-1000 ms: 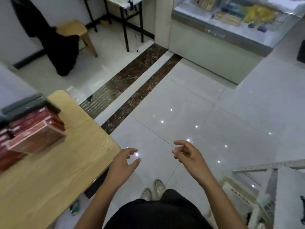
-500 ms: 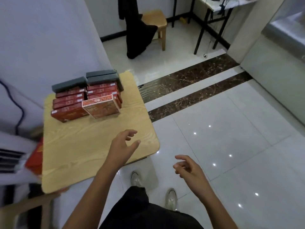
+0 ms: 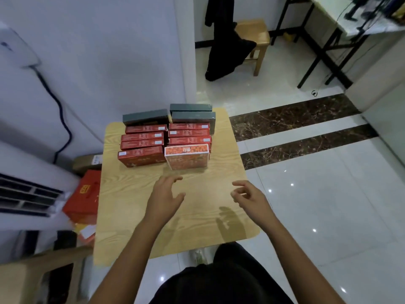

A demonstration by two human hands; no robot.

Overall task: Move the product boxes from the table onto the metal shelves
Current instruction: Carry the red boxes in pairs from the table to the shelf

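Several red product boxes (image 3: 142,142) stand in two rows at the far half of the wooden table (image 3: 135,207), with dark grey boxes (image 3: 190,113) behind them. An orange-red box with a white border (image 3: 186,158) stands at the front of the right row. My left hand (image 3: 165,197) hovers over the table just short of that box, fingers loosely spread, holding nothing. My right hand (image 3: 249,197) hovers over the table's right side, fingers loosely curled and empty. No metal shelves are in view.
A white air-conditioner unit (image 3: 24,194) and a red bag (image 3: 84,196) stand left of the table. A wall rises behind the boxes. Glossy tiled floor lies to the right. A wooden stool (image 3: 255,38) with a dark garment and a black-legged table (image 3: 328,40) stand at the back.
The view has swung left from the floor to the table, which is now in front of me. Both hands have moved over the tabletop toward the boxes, still empty.
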